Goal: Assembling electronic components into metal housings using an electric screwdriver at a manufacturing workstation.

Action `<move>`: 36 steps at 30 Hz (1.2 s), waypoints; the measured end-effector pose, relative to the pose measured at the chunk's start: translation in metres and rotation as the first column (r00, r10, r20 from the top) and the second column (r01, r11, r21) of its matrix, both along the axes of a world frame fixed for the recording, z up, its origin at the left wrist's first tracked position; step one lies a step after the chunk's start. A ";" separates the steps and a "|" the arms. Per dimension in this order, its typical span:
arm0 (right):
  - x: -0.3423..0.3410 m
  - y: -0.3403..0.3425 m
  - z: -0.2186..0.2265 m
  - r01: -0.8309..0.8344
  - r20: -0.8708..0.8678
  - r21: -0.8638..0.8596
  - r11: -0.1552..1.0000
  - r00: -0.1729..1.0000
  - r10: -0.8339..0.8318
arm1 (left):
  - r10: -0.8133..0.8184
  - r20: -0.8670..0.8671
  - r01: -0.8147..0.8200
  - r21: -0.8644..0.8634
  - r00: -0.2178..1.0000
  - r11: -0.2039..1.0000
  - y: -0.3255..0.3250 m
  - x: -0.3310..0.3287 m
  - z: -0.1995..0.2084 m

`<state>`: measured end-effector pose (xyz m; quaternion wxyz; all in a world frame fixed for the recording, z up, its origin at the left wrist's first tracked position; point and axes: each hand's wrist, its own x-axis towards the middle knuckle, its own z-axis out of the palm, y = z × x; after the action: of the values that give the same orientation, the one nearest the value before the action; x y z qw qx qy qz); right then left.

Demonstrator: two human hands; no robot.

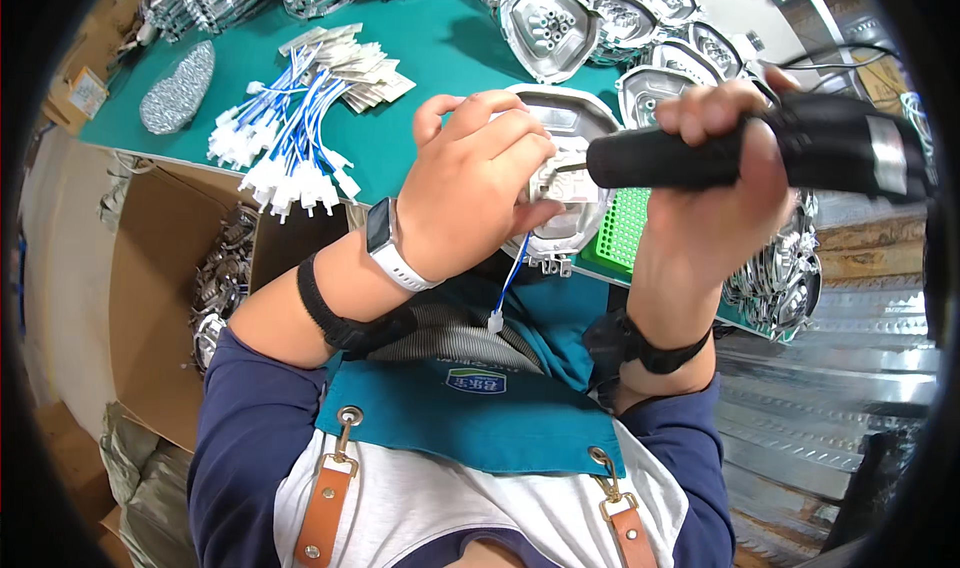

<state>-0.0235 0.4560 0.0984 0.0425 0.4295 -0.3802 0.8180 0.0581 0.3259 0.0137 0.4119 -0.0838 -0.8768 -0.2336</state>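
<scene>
A silver metal lamp housing [588,123] lies at the near edge of the green table. My left hand [475,183] curls over its left side, fingers and thumb closed on a small white block [577,187] inside it. From that block a blue and white wire hangs toward me, ending in a white plug [495,321]. My right hand [715,193] grips a black power screwdriver [655,160], held nearly level. Its thin bit points left and meets the white block by my left fingertips; the exact contact point is hidden.
A bundle of wired white pieces [300,118] lies left on the table [440,48], beside a silvery oval pad [178,88]. Stacked housings [548,30] line the back. A green perforated mat [625,230] is right, a cardboard box [150,298] of metal parts lower left.
</scene>
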 end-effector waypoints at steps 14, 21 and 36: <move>-0.024 0.210 -0.039 -0.316 0.301 -0.131 0.940 0.891 0.341 | 0.052 0.102 -0.041 -0.107 0.993 0.993 -0.057 0.046 0.077; -0.044 0.234 -0.125 -0.579 0.522 -0.103 0.809 0.661 0.539 | -0.013 0.349 0.151 -0.371 0.937 0.916 0.006 0.009 0.078; -0.072 0.196 -0.122 -0.635 0.616 -0.010 0.773 0.605 0.505 | -0.157 0.570 0.134 0.082 0.807 0.988 0.012 -0.008 0.104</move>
<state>-0.0955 0.6516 -0.0239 -0.3865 0.2563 -0.2999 0.8337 0.0499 0.3379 0.1179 0.1108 -0.0686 -0.9464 -0.2955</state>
